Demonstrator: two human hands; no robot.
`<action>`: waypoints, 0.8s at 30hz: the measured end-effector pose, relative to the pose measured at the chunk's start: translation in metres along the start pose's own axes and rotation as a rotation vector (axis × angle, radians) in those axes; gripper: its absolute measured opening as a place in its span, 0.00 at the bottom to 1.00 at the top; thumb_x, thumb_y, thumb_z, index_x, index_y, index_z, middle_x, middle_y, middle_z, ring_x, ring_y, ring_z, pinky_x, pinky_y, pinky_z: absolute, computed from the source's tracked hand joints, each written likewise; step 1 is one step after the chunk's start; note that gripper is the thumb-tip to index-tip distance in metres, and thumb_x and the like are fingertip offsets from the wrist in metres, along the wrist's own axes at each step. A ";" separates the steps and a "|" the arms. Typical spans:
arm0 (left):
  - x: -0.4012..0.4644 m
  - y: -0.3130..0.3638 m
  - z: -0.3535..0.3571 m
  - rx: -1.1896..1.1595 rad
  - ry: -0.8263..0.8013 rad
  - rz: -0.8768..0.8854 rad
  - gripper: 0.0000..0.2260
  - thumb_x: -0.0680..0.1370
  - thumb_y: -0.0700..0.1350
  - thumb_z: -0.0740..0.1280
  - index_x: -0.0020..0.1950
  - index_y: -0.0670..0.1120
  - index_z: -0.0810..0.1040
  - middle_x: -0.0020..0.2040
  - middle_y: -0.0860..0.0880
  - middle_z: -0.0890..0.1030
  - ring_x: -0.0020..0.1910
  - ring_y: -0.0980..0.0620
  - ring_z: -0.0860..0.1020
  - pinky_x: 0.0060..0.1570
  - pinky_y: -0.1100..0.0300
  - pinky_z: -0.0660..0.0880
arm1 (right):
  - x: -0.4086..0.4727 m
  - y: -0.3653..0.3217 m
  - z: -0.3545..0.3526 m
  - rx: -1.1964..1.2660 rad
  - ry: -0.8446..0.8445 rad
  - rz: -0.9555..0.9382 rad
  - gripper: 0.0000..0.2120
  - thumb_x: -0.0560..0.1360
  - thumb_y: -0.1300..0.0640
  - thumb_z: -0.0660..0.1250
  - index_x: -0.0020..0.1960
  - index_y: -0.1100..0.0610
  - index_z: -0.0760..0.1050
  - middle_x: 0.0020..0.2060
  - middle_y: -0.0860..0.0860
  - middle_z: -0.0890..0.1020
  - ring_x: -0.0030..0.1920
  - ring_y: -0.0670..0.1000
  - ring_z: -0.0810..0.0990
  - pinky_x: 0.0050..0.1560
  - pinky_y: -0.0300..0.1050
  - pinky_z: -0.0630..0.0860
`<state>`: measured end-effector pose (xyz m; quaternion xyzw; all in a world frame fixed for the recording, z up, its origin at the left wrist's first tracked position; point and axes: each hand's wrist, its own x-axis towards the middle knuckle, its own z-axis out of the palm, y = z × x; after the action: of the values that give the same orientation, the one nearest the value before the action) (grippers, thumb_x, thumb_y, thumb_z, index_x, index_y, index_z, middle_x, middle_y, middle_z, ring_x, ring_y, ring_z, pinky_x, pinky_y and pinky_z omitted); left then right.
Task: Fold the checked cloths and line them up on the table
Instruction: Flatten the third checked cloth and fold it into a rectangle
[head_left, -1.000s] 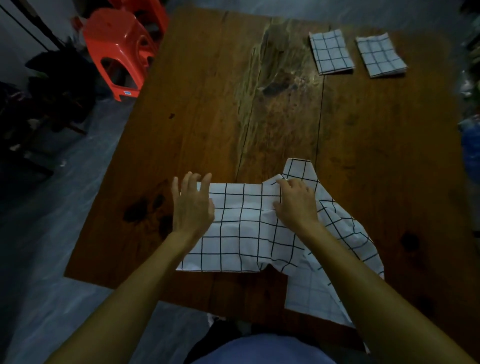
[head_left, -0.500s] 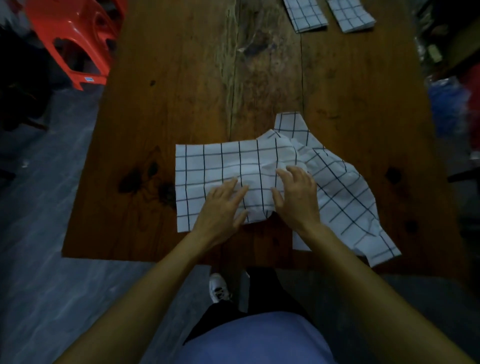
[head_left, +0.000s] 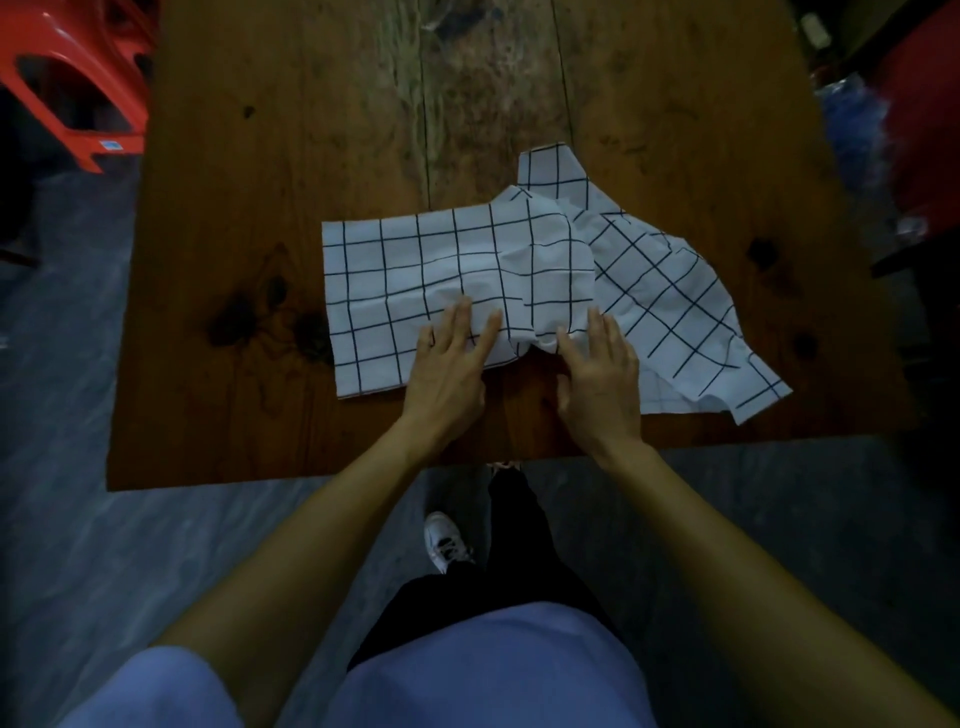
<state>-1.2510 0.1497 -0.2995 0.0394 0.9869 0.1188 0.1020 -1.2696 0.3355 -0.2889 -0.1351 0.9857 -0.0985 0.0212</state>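
Observation:
A white cloth with a black check (head_left: 457, 275) lies partly folded on the brown wooden table (head_left: 260, 260), near its front edge. Its left part is flat; its right part (head_left: 670, 306) is rumpled and runs off at an angle. My left hand (head_left: 452, 369) rests on the cloth's near edge with straight fingers spread on the fabric. My right hand (head_left: 597, 384) lies beside it, fingers straight, with its fingertips on a bulge at the cloth's near edge. Neither hand grips the fabric.
A red plastic stool (head_left: 67, 88) stands on the floor left of the table. Dark and blue clutter (head_left: 857, 119) lies past the table's right edge. My legs and a white shoe (head_left: 447, 540) show below the table's front edge.
Both hands slid back from the cloth's far edge to its near edge and came closer together. The view tilted down, so the two folded cloths at the far side left the frame.

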 end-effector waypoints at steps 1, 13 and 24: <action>0.000 0.000 0.000 -0.001 0.006 -0.006 0.36 0.78 0.42 0.60 0.77 0.52 0.40 0.78 0.41 0.41 0.76 0.43 0.41 0.73 0.44 0.44 | 0.001 -0.001 0.001 -0.013 0.008 0.005 0.28 0.74 0.63 0.66 0.73 0.55 0.65 0.75 0.63 0.59 0.75 0.63 0.54 0.72 0.60 0.55; 0.013 -0.009 -0.004 0.062 0.043 0.031 0.27 0.81 0.40 0.50 0.76 0.42 0.39 0.77 0.41 0.41 0.76 0.44 0.40 0.74 0.47 0.39 | 0.026 -0.009 0.016 -0.067 0.113 0.018 0.24 0.73 0.66 0.67 0.68 0.58 0.70 0.72 0.64 0.64 0.74 0.64 0.58 0.71 0.62 0.56; 0.011 -0.021 -0.016 0.099 0.109 0.053 0.24 0.81 0.41 0.51 0.76 0.39 0.48 0.77 0.38 0.50 0.77 0.43 0.47 0.74 0.47 0.41 | 0.044 -0.006 0.008 -0.128 0.168 -0.003 0.21 0.74 0.65 0.65 0.67 0.59 0.72 0.70 0.62 0.68 0.73 0.63 0.62 0.69 0.64 0.58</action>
<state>-1.2666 0.1268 -0.2911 0.0642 0.9942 0.0744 0.0431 -1.3095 0.3164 -0.2965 -0.1287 0.9881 -0.0465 -0.0704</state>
